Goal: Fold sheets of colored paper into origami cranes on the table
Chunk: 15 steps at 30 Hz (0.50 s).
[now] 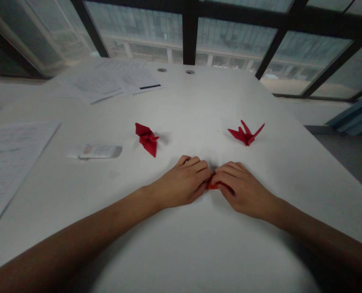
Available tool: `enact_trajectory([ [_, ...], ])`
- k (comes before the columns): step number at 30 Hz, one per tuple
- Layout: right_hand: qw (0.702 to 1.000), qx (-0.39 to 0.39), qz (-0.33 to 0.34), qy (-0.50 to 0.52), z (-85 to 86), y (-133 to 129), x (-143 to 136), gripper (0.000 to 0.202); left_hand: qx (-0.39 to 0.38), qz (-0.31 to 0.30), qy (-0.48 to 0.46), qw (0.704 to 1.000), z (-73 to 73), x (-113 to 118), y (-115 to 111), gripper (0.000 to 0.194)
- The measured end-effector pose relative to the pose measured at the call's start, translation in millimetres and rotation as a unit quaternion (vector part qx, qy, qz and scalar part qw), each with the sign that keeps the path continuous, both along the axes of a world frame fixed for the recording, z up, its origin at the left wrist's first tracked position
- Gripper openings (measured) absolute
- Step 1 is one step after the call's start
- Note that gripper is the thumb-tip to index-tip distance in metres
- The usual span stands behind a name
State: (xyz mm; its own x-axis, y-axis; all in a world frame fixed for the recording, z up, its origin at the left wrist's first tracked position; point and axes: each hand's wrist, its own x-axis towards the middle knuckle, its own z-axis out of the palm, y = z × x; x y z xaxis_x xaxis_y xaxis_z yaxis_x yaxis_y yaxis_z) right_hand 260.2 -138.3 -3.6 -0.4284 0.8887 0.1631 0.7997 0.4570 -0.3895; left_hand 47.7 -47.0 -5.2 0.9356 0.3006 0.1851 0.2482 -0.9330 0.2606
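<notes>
A small piece of folded red paper [212, 185] is pinched between both hands low over the white table, and most of it is hidden by the fingers. My left hand [190, 179] is closed on its left end, knuckles up. From the other side my right hand [243, 187] grips the right end with thumb and fingers. Beyond my left hand lies a red origami crane [147, 139], tipped on its side. Another red paper crane [246, 133] sits past my right hand, its points upward.
A white eraser-like block with printing [100, 151] lies left of the cranes. Printed sheets [107, 81] are spread at the back left, and another sheet [12, 158] lies at the left edge. The white table [199, 252] ends at dark-framed windows [189, 36].
</notes>
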Motion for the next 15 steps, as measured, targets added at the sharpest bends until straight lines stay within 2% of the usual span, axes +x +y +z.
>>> enact_trajectory([
  [4,0.999,-0.004,0.037,-0.010,4.1,1.2,4.9,0.029,-0.019,-0.001,0.004,1.000,3.7,-1.0,1.1,0.011],
  [9,0.999,0.000,0.042,-0.010,3.2,1.9,8.3,0.027,-0.060,-0.024,0.000,0.998,8.8,-4.5,3.0,0.018],
  [15,0.999,-0.006,0.045,-0.008,6.2,2.2,8.7,0.029,-0.078,-0.015,-0.001,0.997,8.6,-4.7,4.0,0.009],
])
